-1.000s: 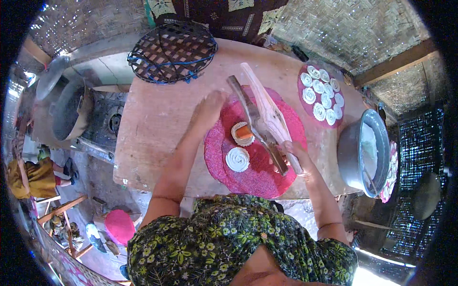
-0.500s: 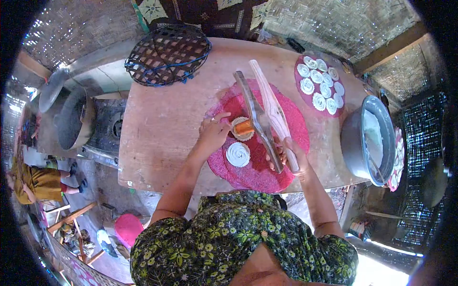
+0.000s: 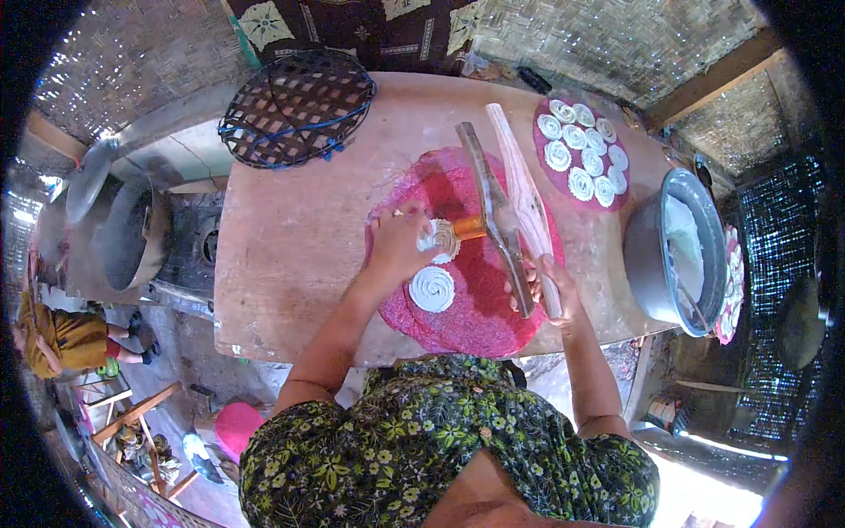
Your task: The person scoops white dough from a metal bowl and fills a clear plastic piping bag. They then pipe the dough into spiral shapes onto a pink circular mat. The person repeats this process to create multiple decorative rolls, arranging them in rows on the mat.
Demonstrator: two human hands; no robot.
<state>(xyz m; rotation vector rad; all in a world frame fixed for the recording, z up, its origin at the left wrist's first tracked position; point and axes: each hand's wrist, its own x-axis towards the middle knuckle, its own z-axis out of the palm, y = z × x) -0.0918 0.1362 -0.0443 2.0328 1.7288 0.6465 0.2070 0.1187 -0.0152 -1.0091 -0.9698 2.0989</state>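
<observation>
Over a round pink-red mat (image 3: 493,330), my right hand (image 3: 553,290) is closed around the lower ends of a wooden hand press (image 3: 502,220), two long bars lying close together. An orange cylinder (image 3: 470,228) sticks out from the press toward the left. At its end is a pale dough spiral (image 3: 447,241), partly covered by my left hand (image 3: 403,239), whose bent fingers and thumb grip its left edge. A finished white spiral (image 3: 431,289) lies flat on the mat just below that hand.
The mat lies on a wooden table (image 3: 290,229). At the back right, a second pink mat (image 3: 563,180) holds several spirals. A large grey basin (image 3: 647,273) with white contents stands at right, a dark woven basket (image 3: 299,110) at back left. A person (image 3: 66,339) stands far left.
My left hand has moved in over the spiral's left edge, from beside it. The press has shifted a little to the right in the picture, its orange cylinder now nearer the spiral's right edge.
</observation>
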